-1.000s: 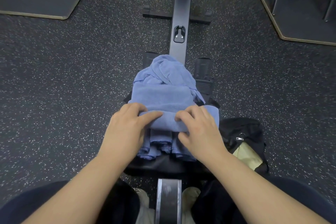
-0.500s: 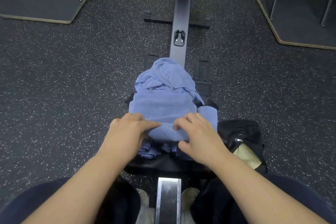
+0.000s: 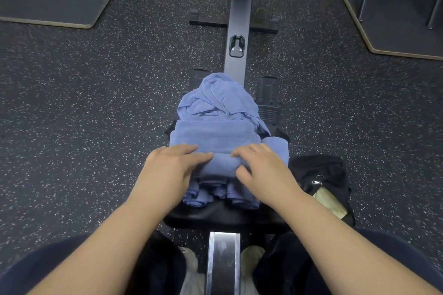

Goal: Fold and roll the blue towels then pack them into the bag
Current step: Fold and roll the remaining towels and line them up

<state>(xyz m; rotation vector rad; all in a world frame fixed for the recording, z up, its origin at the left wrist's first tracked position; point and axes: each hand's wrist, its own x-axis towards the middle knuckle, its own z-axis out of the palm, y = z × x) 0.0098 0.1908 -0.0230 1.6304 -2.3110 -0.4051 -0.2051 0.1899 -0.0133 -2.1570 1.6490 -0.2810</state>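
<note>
I'm looking down a rowing machine's dark rail point(image 3: 238, 19) running away over speckled black rubber flooring point(image 3: 84, 115). Footrests point(image 3: 268, 93) flank the rail. Its black seat point(image 3: 225, 214) sits near me. Wood-edged platforms point(image 3: 388, 7) occupy both far corners.

Head view only (1 camera): looks forward-down, near rower seat point(image 3: 225, 215).
</note>
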